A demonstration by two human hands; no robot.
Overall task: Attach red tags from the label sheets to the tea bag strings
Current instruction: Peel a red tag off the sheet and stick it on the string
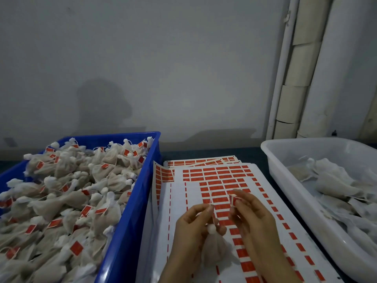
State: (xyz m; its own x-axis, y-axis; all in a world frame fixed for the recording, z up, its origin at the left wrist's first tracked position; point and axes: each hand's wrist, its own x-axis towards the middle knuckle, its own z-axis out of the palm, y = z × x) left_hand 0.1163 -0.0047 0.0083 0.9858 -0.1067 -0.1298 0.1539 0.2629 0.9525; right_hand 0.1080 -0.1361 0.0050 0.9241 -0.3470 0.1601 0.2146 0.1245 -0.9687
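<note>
- A tea bag [214, 249] is being held just above the label sheets by the left hand [191, 227]. Its string [213, 217] is being pinched upright between the thumb and forefinger, while the knotted top is being steadied by the lower curled fingers.
- A red tag [234, 200] is being pinched at the fingertips of the right hand [253, 219], just right of the string. Whether tag and string are touching cannot be told.
- The label sheets [177, 201] are being shown spread in an overlapping stack under both hands, between the two containers. Rows of red tags and bare white patches are being shown on the top sheet.
- Tagged tea bags [71, 190] are being held in a heap by a blue crate [130, 221] on the left.
- Untagged tea bags [336, 184] are being held by a white tub [285, 180] on the right.
- Everything is being backed by a grey wall [163, 68], with pale pipes [302, 68] at its right.
</note>
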